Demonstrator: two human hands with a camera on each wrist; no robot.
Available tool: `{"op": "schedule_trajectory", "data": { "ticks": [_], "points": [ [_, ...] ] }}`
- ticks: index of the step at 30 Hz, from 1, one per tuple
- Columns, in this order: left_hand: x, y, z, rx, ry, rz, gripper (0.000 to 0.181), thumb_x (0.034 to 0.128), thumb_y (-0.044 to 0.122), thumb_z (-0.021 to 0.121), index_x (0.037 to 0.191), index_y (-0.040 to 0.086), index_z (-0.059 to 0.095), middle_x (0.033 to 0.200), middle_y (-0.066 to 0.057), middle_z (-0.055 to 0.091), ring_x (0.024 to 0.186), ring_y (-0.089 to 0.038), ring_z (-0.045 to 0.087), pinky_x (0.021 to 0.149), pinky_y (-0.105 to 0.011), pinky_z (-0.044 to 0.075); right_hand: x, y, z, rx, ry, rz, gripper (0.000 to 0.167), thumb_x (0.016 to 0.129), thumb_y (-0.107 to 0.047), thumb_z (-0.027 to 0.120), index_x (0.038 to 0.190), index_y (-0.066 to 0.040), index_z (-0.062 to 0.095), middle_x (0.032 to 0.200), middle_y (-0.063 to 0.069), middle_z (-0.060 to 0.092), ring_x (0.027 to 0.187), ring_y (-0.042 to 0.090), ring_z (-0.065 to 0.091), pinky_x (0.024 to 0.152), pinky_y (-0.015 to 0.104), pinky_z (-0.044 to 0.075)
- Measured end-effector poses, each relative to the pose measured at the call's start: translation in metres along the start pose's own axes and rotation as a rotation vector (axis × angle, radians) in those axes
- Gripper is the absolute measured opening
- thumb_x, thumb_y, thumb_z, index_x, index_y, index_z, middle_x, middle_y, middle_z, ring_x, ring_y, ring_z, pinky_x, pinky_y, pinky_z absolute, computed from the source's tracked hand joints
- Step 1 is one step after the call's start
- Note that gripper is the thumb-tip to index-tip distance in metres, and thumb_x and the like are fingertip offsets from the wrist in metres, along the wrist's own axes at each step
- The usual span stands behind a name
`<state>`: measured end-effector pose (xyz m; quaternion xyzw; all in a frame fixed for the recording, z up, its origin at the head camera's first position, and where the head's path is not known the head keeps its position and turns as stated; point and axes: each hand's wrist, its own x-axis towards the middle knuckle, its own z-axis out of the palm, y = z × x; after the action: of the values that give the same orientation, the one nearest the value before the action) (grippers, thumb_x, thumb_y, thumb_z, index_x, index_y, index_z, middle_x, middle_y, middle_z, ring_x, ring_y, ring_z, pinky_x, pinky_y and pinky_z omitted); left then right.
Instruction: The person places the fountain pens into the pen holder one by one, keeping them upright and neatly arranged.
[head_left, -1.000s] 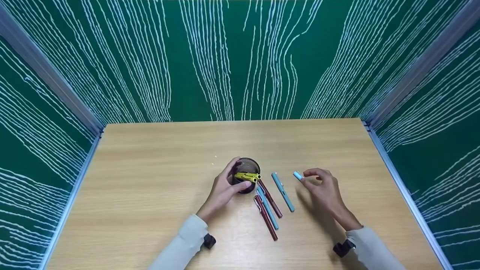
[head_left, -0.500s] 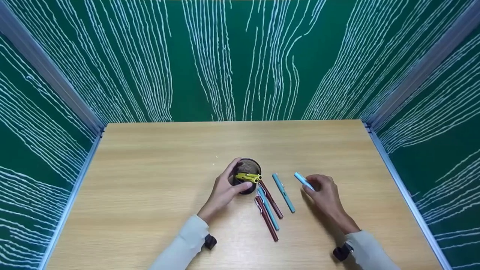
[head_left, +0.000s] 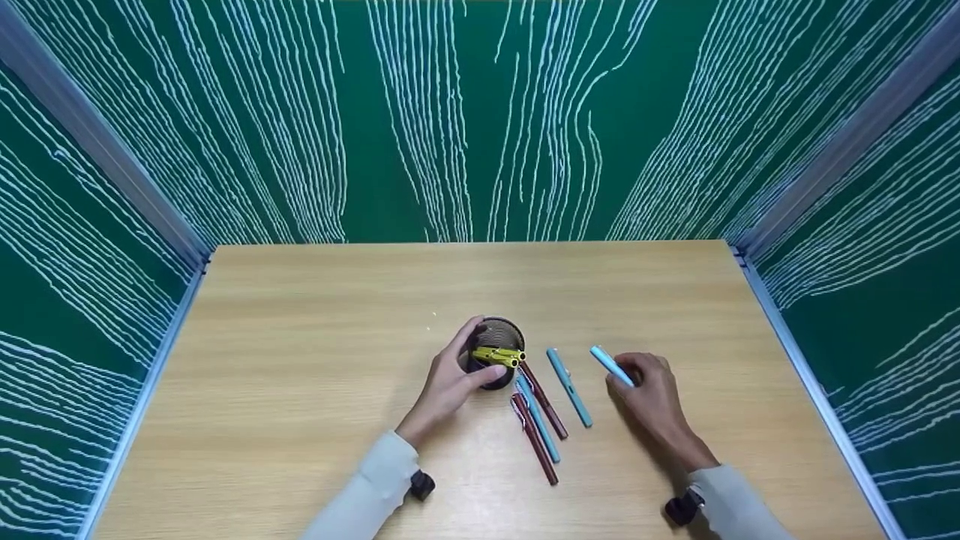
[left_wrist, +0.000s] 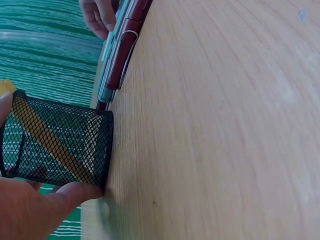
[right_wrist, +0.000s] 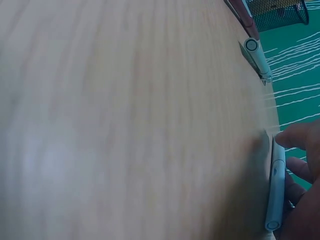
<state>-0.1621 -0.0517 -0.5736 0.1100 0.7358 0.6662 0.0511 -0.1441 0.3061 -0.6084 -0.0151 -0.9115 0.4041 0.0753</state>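
My left hand (head_left: 450, 382) grips a black mesh pen cup (left_wrist: 60, 142), its fingers round the far side and the thumb near the rim. Inside lean yellow pens (head_left: 495, 356), their ends at the rim in the head view. To the right, my right hand (head_left: 652, 386) pinches the near end of a light blue pen (head_left: 609, 363) close to the tabletop. Between the hands lie a blue pen (head_left: 570, 390) on its own, and a cluster of a dark red pen (head_left: 547, 409), another blue pen (head_left: 541, 424) and a second dark red pen (head_left: 538, 448).
All of this is on a light wooden table (head_left: 315, 330). Green panels (head_left: 397, 210) with white wavy lines stand behind it and along both sides. Grey metal posts (head_left: 814, 142) mark the corners. Tiny white specks lie left of the cup.
My right hand has drawn back slightly toward me and its fingers have closed in, so more of the light blue pen shows. The left hand and cup have stayed in place.
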Motion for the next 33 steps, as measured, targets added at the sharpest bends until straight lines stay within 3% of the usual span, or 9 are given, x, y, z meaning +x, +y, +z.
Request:
{"op": "schedule_trajectory", "data": {
  "ticks": [4,11,20,26,33],
  "points": [
    [0.0,0.002,0.0,0.041,0.006,-0.014,0.093,0.0901,0.026,0.091,0.17,0.023,0.044,0.165,-0.01,0.055,0.15,-0.032,0.052,0.13,-0.055,0.031,-0.001,0.002,0.001,-0.001,0.025,-0.014,0.029,0.096,0.0,0.081,0.125,0.003,0.075,0.12,0.02,0.072,0.115,0.032,0.055,0.095,0.044,0.045],
    [0.0,0.0,0.001,-0.061,-0.016,0.008,0.09,0.0915,0.017,0.09,0.169,0.018,0.044,0.161,-0.015,0.058,0.144,-0.037,0.059,0.125,-0.052,0.041,-0.002,0.004,0.004,0.007,0.07,-0.067,0.031,0.092,0.001,0.085,0.122,0.004,0.076,0.118,0.022,0.072,0.11,0.033,0.054,0.091,0.043,0.038],
    [0.0,0.0,0.0,-0.067,-0.011,0.005,0.092,0.0909,0.017,0.09,0.17,0.017,0.043,0.162,-0.014,0.057,0.145,-0.036,0.059,0.126,-0.051,0.039,-0.001,0.004,0.007,0.017,0.056,-0.029,0.03,0.094,0.0,0.083,0.122,0.005,0.077,0.121,0.023,0.07,0.119,0.033,0.049,0.096,0.045,0.039],
    [0.001,-0.002,0.0,-0.074,-0.012,0.031,0.09,0.0911,0.016,0.09,0.169,0.015,0.045,0.161,-0.015,0.058,0.145,-0.037,0.058,0.128,-0.055,0.036,0.004,0.001,0.007,-0.023,0.049,-0.014,0.023,0.097,-0.001,0.08,0.119,0.006,0.077,0.113,0.022,0.072,0.116,0.035,0.05,0.095,0.047,0.04],
    [0.001,-0.002,-0.001,-0.069,-0.016,0.02,0.09,0.0912,0.014,0.09,0.169,0.016,0.044,0.162,-0.017,0.057,0.145,-0.039,0.058,0.126,-0.053,0.039,0.008,-0.006,0.003,-0.013,0.032,0.017,0.019,0.098,-0.001,0.079,0.116,0.006,0.077,0.105,0.021,0.072,0.108,0.033,0.051,0.092,0.044,0.038]
  ]
}}
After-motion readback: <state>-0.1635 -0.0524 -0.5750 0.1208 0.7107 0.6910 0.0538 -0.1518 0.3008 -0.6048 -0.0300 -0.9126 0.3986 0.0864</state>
